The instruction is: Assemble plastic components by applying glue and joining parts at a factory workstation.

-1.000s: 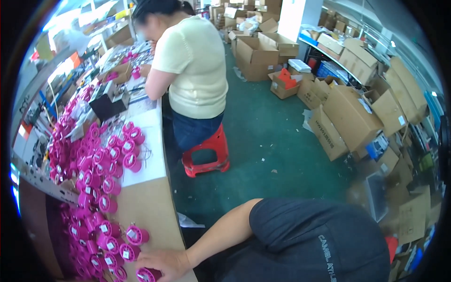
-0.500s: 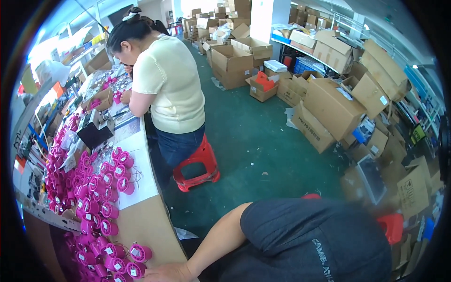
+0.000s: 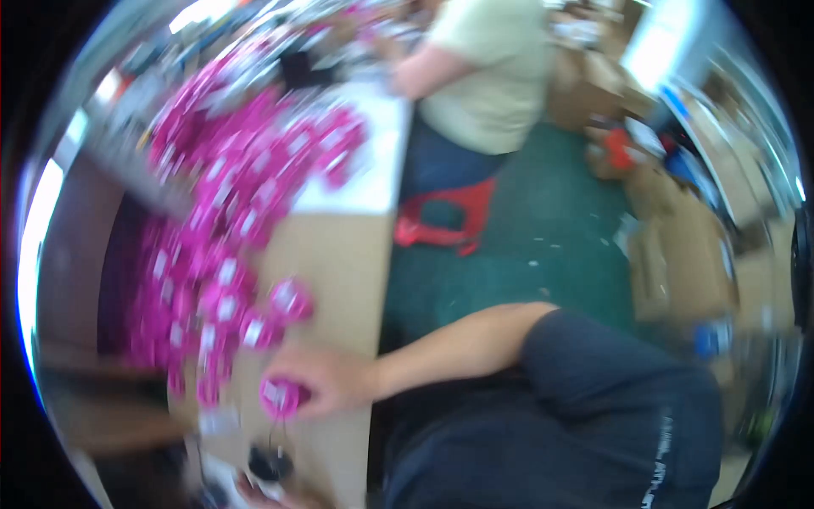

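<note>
My right hand [image 3: 326, 382] reaches across the table and grips a pink round plastic housing [image 3: 281, 397] with a white label. A thin wire seems to hang from that housing toward a black round part [image 3: 270, 462] near the lower edge. Beside the black part, a bit of my left hand [image 3: 253, 490] shows, its fingers smeared by motion. Just beyond my right hand, two more pink housings [image 3: 291, 299] stand on the brown board [image 3: 331, 254]. A large heap of pink housings [image 3: 225, 199] covers the table's left side. The whole picture is blurred.
A person in a pale yellow top [image 3: 487, 76] is at the far part of the table, beside a red plastic stool [image 3: 449, 216]. White sheeting [image 3: 373, 165] covers the table there. Cardboard boxes [image 3: 682, 246] line the green floor [image 3: 543, 229] at right.
My view has swung down and left toward the table. My right hand has drawn a pink housing away from the heap, nearer to me. My left hand's fingers have come into view.
</note>
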`<state>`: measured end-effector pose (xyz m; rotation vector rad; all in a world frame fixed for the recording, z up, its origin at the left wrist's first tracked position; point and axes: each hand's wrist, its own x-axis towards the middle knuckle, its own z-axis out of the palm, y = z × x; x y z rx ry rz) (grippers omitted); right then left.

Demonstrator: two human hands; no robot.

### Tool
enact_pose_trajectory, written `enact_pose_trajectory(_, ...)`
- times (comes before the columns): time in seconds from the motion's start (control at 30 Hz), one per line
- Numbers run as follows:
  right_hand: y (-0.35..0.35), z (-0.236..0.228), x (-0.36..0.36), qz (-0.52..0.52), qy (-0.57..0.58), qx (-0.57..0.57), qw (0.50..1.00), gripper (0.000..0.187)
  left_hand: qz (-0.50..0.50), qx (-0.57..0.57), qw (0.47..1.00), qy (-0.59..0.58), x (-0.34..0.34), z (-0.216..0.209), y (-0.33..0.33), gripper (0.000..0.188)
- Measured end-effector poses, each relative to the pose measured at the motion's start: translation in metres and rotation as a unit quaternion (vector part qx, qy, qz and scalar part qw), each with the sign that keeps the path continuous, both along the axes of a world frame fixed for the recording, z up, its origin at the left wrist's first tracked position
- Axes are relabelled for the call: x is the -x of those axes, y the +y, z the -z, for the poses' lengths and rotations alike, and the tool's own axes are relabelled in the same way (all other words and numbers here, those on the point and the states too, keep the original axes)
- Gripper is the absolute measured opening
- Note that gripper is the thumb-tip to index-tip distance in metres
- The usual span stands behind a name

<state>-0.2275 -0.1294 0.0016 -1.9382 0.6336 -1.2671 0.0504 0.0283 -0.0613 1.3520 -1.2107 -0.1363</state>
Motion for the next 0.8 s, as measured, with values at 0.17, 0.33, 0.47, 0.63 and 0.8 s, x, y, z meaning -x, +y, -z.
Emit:
enact_pose_trajectory(0.17,-0.001,0.005,0.008,-0.017,-0.033,0.016,0.999,0.059,-0.035,0.128,0.99,-0.044,0.066,-0.082,0.012,0.047)
enact_pose_trajectory(0.33,0.0,0.006,0.007,-0.053,0.01,0.002,0.999,0.068,0.066,0.131,0.988,-0.043,0.099,-0.182,0.053,0.04)
enact_pose_trajectory(0.47,0.0,0.004,0.008,-0.083,0.001,-0.019,0.996,0.067,-0.034,0.091,0.994,-0.047,0.094,-0.196,0.121,0.038)
enact_pose_trajectory(0.63,0.001,0.007,0.009,-0.1,0.0,-0.045,0.994,0.067,-0.121,0.06,0.99,-0.044,0.089,-0.2,0.142,0.036)
enact_pose_trajectory(0.8,-0.003,0.005,0.01,-0.129,0.011,-0.053,0.99,0.068,-0.193,0.041,0.979,-0.042,0.073,-0.204,0.186,0.034)
